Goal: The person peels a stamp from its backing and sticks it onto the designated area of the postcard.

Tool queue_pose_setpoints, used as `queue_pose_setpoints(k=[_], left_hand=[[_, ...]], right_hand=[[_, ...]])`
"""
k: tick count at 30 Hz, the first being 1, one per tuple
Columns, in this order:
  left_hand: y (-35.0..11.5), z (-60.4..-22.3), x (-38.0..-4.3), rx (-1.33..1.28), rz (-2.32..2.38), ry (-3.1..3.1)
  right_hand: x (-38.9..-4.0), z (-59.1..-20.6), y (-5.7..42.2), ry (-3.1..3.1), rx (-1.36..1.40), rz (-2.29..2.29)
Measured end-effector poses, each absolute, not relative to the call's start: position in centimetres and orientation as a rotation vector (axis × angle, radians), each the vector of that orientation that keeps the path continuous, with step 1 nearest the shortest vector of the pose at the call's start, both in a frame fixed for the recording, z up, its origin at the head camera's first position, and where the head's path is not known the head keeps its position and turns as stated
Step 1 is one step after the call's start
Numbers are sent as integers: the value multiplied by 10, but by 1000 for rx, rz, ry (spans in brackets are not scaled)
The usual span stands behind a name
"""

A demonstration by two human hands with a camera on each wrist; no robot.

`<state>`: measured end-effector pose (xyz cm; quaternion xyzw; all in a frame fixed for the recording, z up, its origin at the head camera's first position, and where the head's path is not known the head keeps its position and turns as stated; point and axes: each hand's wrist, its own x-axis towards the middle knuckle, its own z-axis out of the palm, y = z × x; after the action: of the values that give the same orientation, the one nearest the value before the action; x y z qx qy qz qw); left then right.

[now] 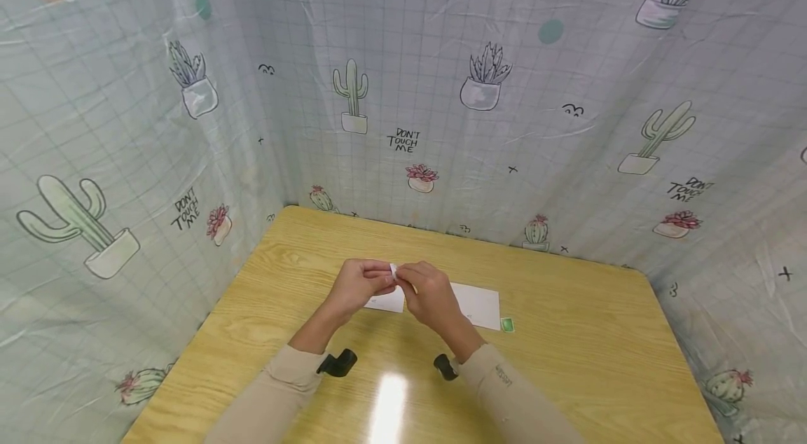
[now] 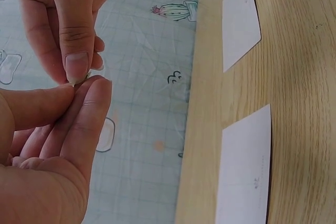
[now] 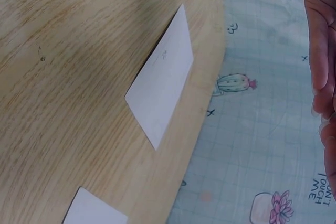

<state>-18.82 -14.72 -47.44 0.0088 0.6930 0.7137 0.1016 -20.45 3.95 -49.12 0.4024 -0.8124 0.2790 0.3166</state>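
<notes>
Raised above the table, my two hands meet fingertip to fingertip on a small whitish piece (image 1: 394, 270). My left hand (image 1: 359, 284) pinches it between thumb and fingers. From the other side my right hand (image 1: 430, 295) pinches it with thumb and fingertips. In the left wrist view only a sliver of the piece (image 2: 82, 80) shows, the rest covered by fingers. Beneath the hands lie two white envelope-like rectangles, the left one (image 1: 386, 301) and the right one (image 1: 480, 305); each bears a small faint mark. The right wrist view catches just part of the hands at its edge.
A small green square with a pale border, like a stamp (image 1: 507, 324), lies by the right rectangle's corner. The wood-grain table (image 1: 567, 346) meets a cactus-print curtain (image 1: 441, 80) at the back and sides. A light glares on the table's front.
</notes>
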Motion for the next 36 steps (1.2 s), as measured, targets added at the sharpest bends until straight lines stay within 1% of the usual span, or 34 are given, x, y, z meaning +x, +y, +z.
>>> queue_pose_setpoints(k=[13, 19, 29, 36], left_hand=[[-145, -475, -189, 81, 2072, 2114], [-144, -474, -188, 111, 2045, 2159], [-146, -472, -187, 109, 2154, 2057], [-144, -472, -190, 54, 2232, 2031]], right_hand=[[-205, -488, 41, -2169, 1056, 622], [-204, -488, 39, -2157, 1025, 653], [-199, -491, 28, -2175, 742, 1036], [-196, -483, 21, -2239, 597, 1127]])
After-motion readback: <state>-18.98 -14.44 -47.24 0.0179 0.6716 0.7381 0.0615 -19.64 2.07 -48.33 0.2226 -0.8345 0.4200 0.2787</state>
